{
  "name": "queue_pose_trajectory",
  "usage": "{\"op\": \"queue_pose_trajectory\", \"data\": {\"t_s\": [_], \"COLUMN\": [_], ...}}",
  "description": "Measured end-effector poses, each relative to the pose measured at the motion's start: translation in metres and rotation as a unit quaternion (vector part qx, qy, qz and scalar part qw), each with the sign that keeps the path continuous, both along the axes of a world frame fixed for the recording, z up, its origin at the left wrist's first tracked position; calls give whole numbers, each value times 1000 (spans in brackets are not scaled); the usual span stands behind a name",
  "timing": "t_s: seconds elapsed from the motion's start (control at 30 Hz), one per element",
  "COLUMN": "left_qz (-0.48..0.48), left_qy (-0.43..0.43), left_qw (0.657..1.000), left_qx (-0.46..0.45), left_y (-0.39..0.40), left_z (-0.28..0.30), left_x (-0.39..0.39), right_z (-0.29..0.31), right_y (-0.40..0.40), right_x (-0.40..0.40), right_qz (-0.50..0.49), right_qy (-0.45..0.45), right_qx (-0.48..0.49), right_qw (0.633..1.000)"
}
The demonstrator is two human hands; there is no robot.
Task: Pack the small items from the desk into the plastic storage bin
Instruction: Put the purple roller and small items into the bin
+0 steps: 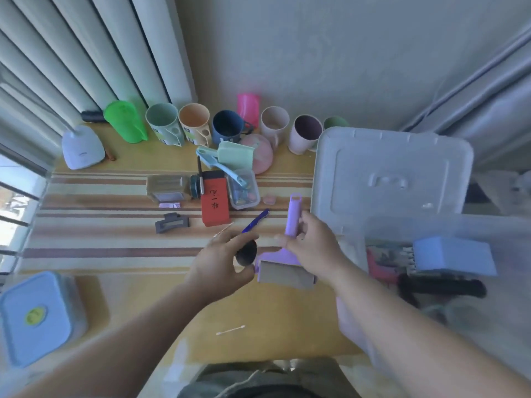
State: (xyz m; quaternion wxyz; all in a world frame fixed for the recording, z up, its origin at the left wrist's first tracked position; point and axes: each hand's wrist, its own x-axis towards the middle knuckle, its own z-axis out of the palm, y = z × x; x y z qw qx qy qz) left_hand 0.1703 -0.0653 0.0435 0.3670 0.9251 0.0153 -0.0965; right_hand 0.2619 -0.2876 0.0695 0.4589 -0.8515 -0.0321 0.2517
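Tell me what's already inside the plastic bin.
Through the plastic bin wall: a blue box-like item, a black handled object and something red. Deeper contents are blurred by the wall.

Both bare forearms reach in from the near edge, converging mid-scene. Left hand (222, 259): fingers curled round a small dark rounded object (246, 253), thumb nearest. Right hand (310, 244): back up, fingers pinching the handle of a lilac plastic lint roller (287, 262), wrist angled left.
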Motion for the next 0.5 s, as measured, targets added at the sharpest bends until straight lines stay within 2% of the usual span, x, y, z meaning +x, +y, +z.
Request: {"op": "queue_pose_trajectory", "data": {"t_s": [0.07, 0.17, 0.27, 0.37, 0.43, 0.5], "left_qz": [-6, -11, -48, -78, -91, -95], "left_qy": [-58, -115, -137, -154, -152, -146], "left_qw": [998, 993, 989, 984, 984, 984], "left_qx": [-26, -35, -34, -34, -27, -16], "left_y": [-32, -74, -123, -175, -206, -233], "left_z": [27, 61, 81, 93, 95, 93], "left_x": [15, 30, 37, 39, 36, 32], "right_z": [44, 98, 115, 90, 53, 11], "right_y": [-32, -103, -194, -280, -320, -346], "right_x": [4, 15, 22, 13, 1, -12], "right_qz": [-7, -47, -156, -282, -309, -324], "right_qy": [-47, -100, -73, -23, 15, 106], "right_qx": [52, 72, 145, 159, 122, 130], "right_qw": [998, 991, 974, 946, 943, 931]}}
